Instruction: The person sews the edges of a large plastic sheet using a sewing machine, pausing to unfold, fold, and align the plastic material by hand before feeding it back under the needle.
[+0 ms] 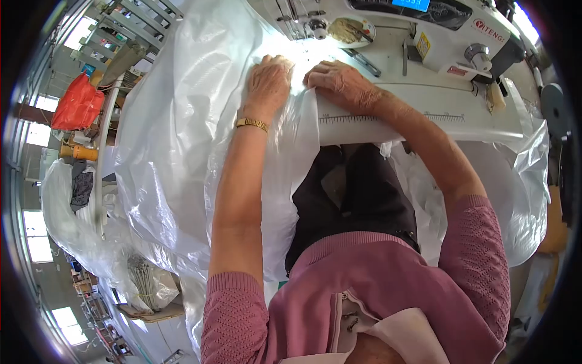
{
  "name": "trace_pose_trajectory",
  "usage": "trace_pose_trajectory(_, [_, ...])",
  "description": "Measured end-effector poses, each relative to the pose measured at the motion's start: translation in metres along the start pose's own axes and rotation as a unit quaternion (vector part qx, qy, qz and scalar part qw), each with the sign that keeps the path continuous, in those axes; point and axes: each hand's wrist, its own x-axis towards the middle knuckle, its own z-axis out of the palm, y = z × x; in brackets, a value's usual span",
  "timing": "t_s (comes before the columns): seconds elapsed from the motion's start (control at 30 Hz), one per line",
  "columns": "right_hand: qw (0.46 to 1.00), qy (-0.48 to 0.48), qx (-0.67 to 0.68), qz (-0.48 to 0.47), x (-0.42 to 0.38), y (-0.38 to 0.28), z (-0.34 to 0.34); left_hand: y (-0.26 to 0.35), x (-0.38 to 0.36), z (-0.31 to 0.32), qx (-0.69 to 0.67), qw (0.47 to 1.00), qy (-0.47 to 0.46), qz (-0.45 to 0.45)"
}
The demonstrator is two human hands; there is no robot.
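White translucent plastic sheeting (194,91) spreads over the left of the sewing machine (394,97) and drapes down past my lap. My left hand (268,82), with a gold-coloured band at the wrist, has its fingers curled down on the sheeting, left of the needle area. Just across from it, my right hand (341,82) bends its fingers onto the edge of the same sheeting, over the machine bed. Bright lamp glare washes out the fingertips and the material between the hands. The presser foot area (297,43) is right ahead of them.
Tweezers (362,62) and a small dish (351,31) lie on the machine bed right of the needle. A handwheel-like knob (479,56) sticks out at the right. A red bag (79,102) and a cardboard box (154,312) stand on the left. More plastic (527,200) hangs at the right.
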Motion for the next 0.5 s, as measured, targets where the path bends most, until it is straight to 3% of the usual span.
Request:
trace_pose_trajectory(0.2, [0.999, -0.031, 0.016, -0.019, -0.005, 0.014, -0.008, 0.017, -0.009, 0.004, 0.054, 0.998, 0.001, -0.045])
trace_pose_trajectory(0.5, [0.999, 0.006, 0.034, -0.028, -0.011, 0.023, -0.007, 0.037, -0.006, 0.013, 0.092, 0.993, 0.029, -0.063])
